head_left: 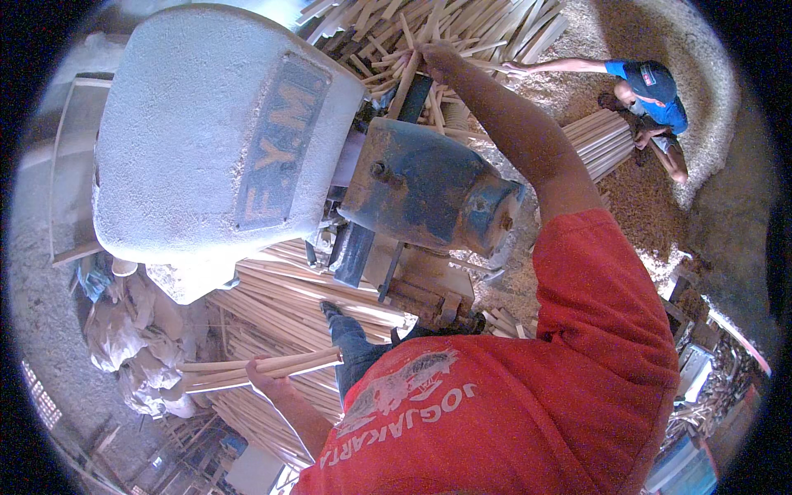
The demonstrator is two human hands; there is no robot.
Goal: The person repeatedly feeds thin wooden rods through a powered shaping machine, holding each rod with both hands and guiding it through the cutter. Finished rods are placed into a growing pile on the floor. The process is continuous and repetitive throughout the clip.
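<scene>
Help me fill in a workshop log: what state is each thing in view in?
Left hand: closed around wooden strips
Right hand: at a single strip, grip unclear
Machine hood: dust-coated
Blue housing: scuffed, brown-stained
Far pile: loose, jumbled
Lower strips: lying roughly parallel
Sacks: crumpled
Co-worker: crouching, arm outstretched
Bundle beside co-worker: aligned
</scene>
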